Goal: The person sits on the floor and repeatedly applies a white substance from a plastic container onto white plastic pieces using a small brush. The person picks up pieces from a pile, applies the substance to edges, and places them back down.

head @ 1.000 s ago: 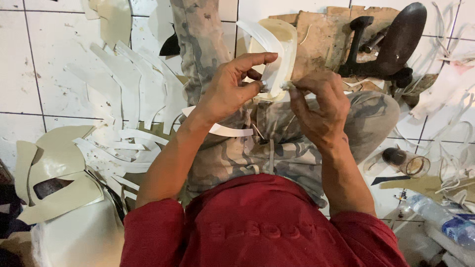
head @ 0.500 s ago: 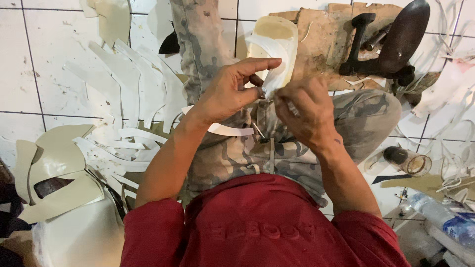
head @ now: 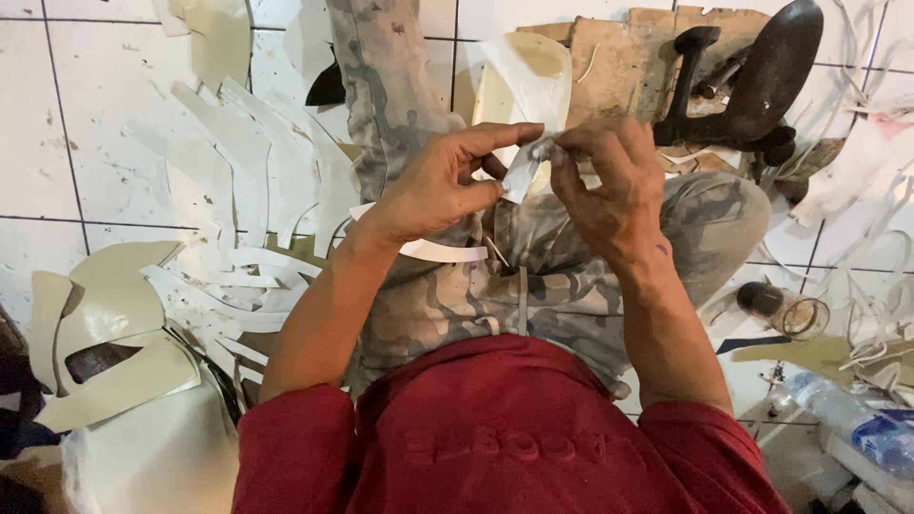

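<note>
Your left hand and right hand now meet over your lap, both closed on a small pale strip that you pinch between thumb and fingertips; a second ago your left hand sat a little higher with its fingers curled over the cream sole piece, and your right hand was lower and further right. That cream sole piece now rests on your left thigh behind your fingers, tilted up toward the camera, and I cannot tell whether it touches the strip you grip. Half a second ago your right hand had already closed in, so the change is mainly a tightening: the two hands draw close and the strip stands between them, held narrow and firm. It suggests the work in hand has moved from steadying the big piece to handling the small one. A curved white band lies across your left forearm and knee, unmoved. On the tiled floor to your left the white offcuts lie as they did, and the dark iron last stands on the wooden board ahead, untouched.
</note>
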